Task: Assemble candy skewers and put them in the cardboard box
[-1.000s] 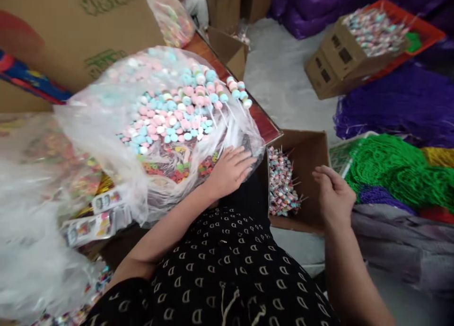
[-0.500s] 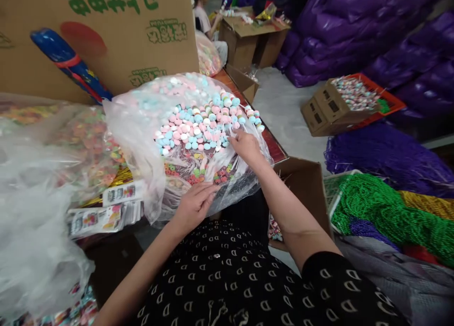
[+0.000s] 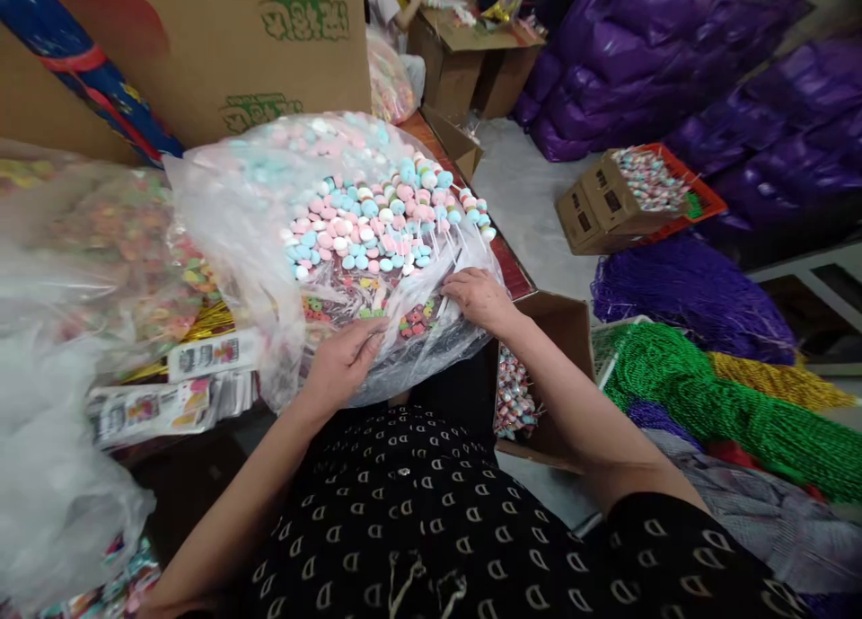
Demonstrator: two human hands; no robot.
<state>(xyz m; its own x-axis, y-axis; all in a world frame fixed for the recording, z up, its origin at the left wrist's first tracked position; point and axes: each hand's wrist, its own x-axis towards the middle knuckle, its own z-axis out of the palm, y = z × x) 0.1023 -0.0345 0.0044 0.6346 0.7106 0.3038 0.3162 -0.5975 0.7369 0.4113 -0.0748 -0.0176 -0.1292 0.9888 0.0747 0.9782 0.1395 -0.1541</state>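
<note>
Clear plastic bag (image 3: 222, 197) of pink and blue lollipops (image 3: 356, 233) sits right up against the black patterned top (image 3: 404, 520)! Left hand (image 3: 345, 363) and right hand (image 3: 479, 297) are pressing on the plastic, can't tell if either grip is clenched, and just beside, an open cardboard box (image 3: 558, 331) holds more lollipops (image 3: 513, 394).

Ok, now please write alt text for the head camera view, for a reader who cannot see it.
A person's left hand and right hand hold a clear plastic bag of pink, blue and white lollipops. Beside them are an open cardboard box of lollipops and green bead necklaces.
</note>
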